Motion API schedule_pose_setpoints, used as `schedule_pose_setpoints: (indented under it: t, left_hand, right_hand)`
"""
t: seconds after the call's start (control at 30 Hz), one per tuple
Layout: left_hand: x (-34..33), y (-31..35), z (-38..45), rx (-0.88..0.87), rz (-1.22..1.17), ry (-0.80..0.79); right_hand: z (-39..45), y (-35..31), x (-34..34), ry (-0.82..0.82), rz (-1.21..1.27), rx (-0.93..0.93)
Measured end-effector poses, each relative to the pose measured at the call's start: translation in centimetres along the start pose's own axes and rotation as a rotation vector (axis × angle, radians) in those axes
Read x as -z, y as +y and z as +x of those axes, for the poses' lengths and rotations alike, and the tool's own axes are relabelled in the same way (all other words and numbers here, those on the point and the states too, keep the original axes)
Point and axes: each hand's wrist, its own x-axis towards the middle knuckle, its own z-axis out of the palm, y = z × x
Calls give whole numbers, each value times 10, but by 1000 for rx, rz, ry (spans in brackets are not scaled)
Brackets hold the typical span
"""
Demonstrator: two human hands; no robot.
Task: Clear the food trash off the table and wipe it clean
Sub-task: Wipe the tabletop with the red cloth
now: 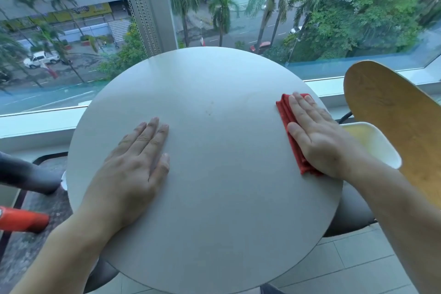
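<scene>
A round white table (205, 93) fills the middle of the view, with a faint smudge near its centre. A folded red cloth (287, 119) lies near the table's right edge. My right hand (319, 136) presses flat on the cloth with straight fingers. Most of the cloth is hidden beneath the palm. My left hand (136, 160) rests flat on the bare tabletop at the left, fingers straight, holding nothing.
A wooden chair back (396, 126) stands at the right, with a white container (374, 143) just off the table's right edge. A dark chair and an orange object (23, 219) sit at the left. A window ledge (35, 124) runs behind the table.
</scene>
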Motion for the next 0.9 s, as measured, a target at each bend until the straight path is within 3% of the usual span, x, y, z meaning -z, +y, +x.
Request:
schedule_pose_setpoints:
  t: [0.1,0.47,0.9]
  left_hand:
    - [1,-2,2,-4,2,-17]
    - [0,0,3,-3,35,-23]
    - [-1,1,3,-3,47,-22]
  right_hand:
    - [31,0,-3,-30,-42,-56]
    - [103,-45,-18,-50,-36,83]
    - [80,-123,-43,-72,2,303]
